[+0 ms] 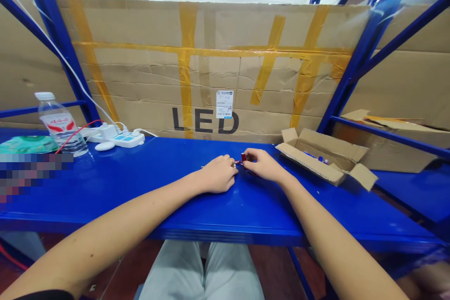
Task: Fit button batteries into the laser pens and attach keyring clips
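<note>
Over the middle of the blue table (pixel 116 183), my left hand (pixel 218 174) is closed, knuckles up. A thin pale tip juts from its left side, and the rest of that item is covered by the fingers. Just to the right, my right hand (pixel 262 165) pinches a small shiny dark red piece (pixel 243 156) between thumb and fingers. A short red and silvery part (pixel 238 162) bridges the gap between both hands. More dark red shows under the right fingers, too small to make out.
An open cardboard box (pixel 316 161) with small blue items stands right of my hands. At left are a water bottle (pixel 59 122), a white power strip (pixel 128 138), a white oval object (pixel 104 146) and a green packet (pixel 30 144). A large cardboard sheet (pixel 147 79) forms the back.
</note>
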Demonstrator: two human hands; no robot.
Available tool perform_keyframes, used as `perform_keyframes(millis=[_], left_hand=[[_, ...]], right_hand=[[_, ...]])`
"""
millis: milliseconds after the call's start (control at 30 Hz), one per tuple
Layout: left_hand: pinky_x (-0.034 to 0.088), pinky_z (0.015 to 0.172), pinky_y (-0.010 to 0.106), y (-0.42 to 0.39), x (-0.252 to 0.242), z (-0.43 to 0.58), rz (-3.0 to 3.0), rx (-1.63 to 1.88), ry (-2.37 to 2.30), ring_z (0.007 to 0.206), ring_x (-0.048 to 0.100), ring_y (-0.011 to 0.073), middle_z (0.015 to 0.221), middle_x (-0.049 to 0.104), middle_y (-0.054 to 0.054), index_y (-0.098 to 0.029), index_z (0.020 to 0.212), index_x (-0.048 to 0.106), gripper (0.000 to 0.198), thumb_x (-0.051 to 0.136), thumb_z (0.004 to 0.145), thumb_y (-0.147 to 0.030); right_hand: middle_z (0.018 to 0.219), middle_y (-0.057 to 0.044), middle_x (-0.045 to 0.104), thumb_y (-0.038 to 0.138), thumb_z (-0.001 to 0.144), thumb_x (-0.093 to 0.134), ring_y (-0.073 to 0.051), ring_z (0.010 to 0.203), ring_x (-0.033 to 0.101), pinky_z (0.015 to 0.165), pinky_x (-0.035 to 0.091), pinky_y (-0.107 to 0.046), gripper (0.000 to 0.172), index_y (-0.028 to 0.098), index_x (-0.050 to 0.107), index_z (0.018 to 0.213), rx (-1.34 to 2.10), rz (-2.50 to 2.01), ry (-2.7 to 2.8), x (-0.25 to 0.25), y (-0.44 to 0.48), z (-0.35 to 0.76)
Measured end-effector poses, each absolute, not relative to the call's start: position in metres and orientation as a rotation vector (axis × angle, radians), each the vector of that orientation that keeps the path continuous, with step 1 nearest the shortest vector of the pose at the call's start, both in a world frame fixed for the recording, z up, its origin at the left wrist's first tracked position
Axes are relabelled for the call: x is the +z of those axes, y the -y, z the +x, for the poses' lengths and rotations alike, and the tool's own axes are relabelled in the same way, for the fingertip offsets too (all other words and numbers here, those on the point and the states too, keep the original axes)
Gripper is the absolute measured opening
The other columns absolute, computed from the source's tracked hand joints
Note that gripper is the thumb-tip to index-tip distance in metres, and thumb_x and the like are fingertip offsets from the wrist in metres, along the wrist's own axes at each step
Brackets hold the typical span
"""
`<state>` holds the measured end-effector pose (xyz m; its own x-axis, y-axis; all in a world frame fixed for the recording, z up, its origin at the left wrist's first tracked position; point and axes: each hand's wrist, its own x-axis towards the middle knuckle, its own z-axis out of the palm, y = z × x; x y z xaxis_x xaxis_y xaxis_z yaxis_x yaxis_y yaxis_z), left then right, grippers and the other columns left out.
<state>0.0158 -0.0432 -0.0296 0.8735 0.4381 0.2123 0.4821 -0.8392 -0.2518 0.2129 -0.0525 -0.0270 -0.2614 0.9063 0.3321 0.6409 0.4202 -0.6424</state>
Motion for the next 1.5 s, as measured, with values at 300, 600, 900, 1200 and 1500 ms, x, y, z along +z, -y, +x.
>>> perform_keyframes(millis=[300,600,900,1200,1500], left_hand=[[0.042,0.081,0.036,0.036,-0.019,0.006,-2.839,-0.250,0.708,0.091,0.055,0.0244,0.093,0.063,0.009,-0.018,0.094,0.067,0.018,0.053,0.086,-0.025],[0.041,0.075,0.033,0.035,-0.017,0.008,-2.925,-0.178,0.847,0.086,0.057,0.0238,0.083,0.065,0.006,-0.018,0.081,0.067,0.007,0.060,0.080,-0.018],[0.043,0.072,0.031,0.031,-0.015,0.004,-2.913,-0.417,0.659,0.080,0.058,0.0206,0.079,0.064,0.005,-0.017,0.082,0.060,0.007,0.055,0.085,-0.021],[0.047,0.081,0.029,0.028,-0.018,0.006,-2.905,-0.959,0.453,0.091,0.061,0.0178,0.093,0.066,0.008,-0.015,0.097,0.059,0.014,0.046,0.094,-0.020],[0.048,0.080,0.029,0.033,-0.010,0.001,-2.894,-0.840,0.620,0.089,0.063,0.0167,0.097,0.068,0.005,-0.017,0.100,0.061,0.017,0.046,0.091,-0.020]], right_hand=[[0.071,0.000,0.060,0.016,0.067,0.053,-0.014,0.066,0.052,0.062,0.040,-0.025,0.009,0.017,0.057,0.075,0.566,-1.287,2.071,-0.027,0.053,0.213],[0.074,0.000,0.062,0.012,0.064,0.051,-0.014,0.068,0.051,0.064,0.039,-0.025,0.018,0.015,0.062,0.078,0.688,-1.245,2.163,-0.028,0.054,0.212],[0.077,-0.001,0.063,0.012,0.067,0.049,-0.015,0.071,0.052,0.068,0.040,-0.026,0.023,0.015,0.066,0.082,0.591,-1.178,2.210,-0.028,0.054,0.212],[0.077,-0.001,0.063,0.014,0.071,0.052,-0.015,0.073,0.054,0.069,0.042,-0.027,0.018,0.014,0.065,0.082,0.656,-1.057,2.131,-0.026,0.058,0.203],[0.087,-0.004,0.063,0.011,0.071,0.053,-0.015,0.078,0.057,0.073,0.045,-0.029,0.022,0.018,0.071,0.083,0.381,-1.110,2.091,-0.024,0.056,0.210]])
